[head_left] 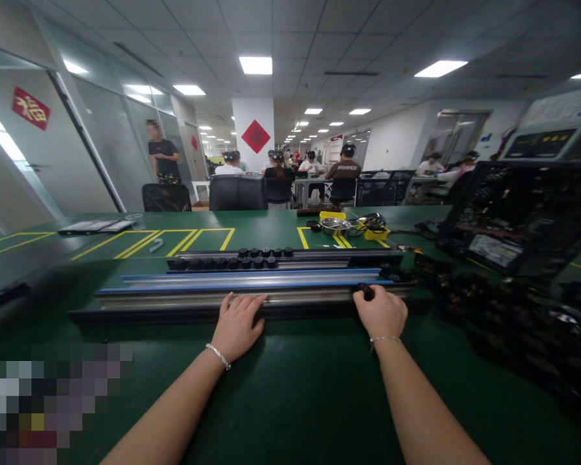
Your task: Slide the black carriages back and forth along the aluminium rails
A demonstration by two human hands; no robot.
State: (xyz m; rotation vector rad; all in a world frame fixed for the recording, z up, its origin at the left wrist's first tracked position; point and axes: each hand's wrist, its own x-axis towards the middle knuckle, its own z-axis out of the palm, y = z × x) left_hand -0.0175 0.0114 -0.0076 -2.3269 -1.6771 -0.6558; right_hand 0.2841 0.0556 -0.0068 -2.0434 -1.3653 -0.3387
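Note:
A long black-edged metal rail (174, 299) lies crosswise on the green table in front of me. My left hand (239, 328) rests on this rail near its middle, its fingers stretched out and holding nothing. Near the rail's right end, my right hand (381, 313) is closed around a small black part (366, 292); most of it is hidden by the fingers. Just behind lies a silvery channel with blue edges (252, 278). Farther back, several small round black parts (242, 263) sit in a row along another dark rail (319, 263).
A heap of dark parts (503, 316) covers the table's right side, below an open black equipment case (503, 213). A metal bowl (335, 224) and yellow holders stand at the back. Papers (94, 226) lie far left. Several people sit beyond; one person (163, 155) stands at left.

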